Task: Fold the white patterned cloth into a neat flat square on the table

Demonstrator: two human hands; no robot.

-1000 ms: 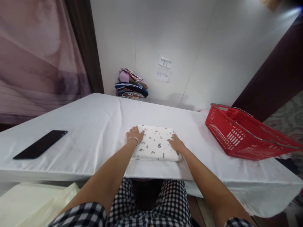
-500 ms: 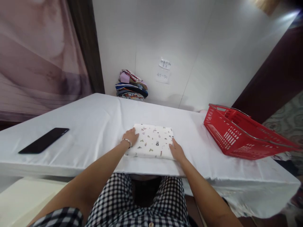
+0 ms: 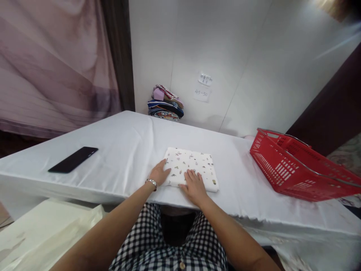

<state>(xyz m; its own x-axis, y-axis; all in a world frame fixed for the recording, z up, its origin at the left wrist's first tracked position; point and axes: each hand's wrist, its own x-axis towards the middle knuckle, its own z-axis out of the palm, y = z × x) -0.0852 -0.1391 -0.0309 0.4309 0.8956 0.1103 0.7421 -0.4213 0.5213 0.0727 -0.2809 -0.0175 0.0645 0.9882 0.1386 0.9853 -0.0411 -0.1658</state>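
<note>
A folded white cloth (image 3: 201, 165) with a small scattered print lies flat on the white-covered table (image 3: 124, 139) in front of me. My left hand (image 3: 160, 173), with a bracelet at the wrist, rests at the cloth's left edge, its fingers stretched out. My right hand (image 3: 195, 187) lies flat over the cloth's front edge, fingers spread on the fabric. Neither hand grips the cloth. Part of its near edge is hidden under the right hand.
To the right stands a red plastic basket (image 3: 282, 169) with metal handles. A black phone (image 3: 73, 159) lies at the left. Behind the table's far edge, a stack of folded clothes (image 3: 166, 103) sits against the wall. Paper notes (image 3: 201, 93) are stuck on the wall.
My right hand has moved from the cloth's right edge leftward onto its front part. My left hand stays at the left edge, slightly nearer me. The view has shifted a little left.
</note>
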